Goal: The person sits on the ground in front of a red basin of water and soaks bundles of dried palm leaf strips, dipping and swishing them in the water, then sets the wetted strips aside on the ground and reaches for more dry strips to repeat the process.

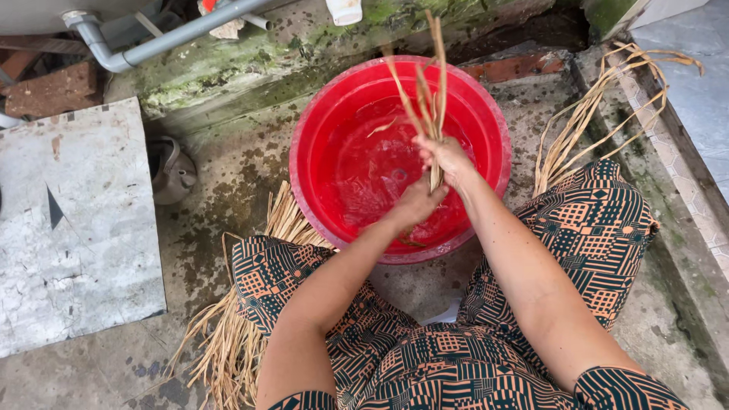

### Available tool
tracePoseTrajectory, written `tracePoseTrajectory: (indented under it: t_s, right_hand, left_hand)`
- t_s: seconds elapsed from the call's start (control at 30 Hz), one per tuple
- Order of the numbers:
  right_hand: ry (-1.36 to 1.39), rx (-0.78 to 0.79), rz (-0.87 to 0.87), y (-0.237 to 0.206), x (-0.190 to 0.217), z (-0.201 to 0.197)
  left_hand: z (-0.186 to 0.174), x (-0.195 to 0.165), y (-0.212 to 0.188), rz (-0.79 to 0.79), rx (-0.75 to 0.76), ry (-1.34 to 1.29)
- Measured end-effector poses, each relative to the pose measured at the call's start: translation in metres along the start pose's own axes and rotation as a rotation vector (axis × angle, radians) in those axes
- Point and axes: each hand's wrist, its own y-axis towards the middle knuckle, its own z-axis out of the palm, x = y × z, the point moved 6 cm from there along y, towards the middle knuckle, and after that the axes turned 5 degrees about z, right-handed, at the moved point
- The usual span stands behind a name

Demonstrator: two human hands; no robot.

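Patterned trousers [425,357] lowest in frame, left hand [416,203] and right hand [448,158] both clamped on straw bundle [429,91], stalks upright above centre, over red basin [326,152] of water.

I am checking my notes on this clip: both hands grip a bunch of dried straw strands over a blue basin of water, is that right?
Not quite: the basin is red, not blue, as the head view shows. The rest stands: the left hand and right hand both grip the straw strands above its water.
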Motion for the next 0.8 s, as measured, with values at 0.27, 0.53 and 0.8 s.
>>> tracePoseTrajectory:
  t_s: [0.27, 0.53, 0.8]
  right_hand:
    - [-0.244, -0.149, -0.373, -0.010, -0.022, 0.035]
    - [0.060, -0.011, -0.067, -0.009, -0.009, 0.025]
    - [0.403, -0.165, 0.010, 0.017, -0.001, -0.064]
  left_hand:
    - [0.004, 0.050, 0.014, -0.508, -0.249, -1.147]
    - [-0.002, 0.034, -0.002, -0.350, -0.215, -0.325]
    - [0.002, -0.033, -0.046, -0.140, 0.006, 0.054]
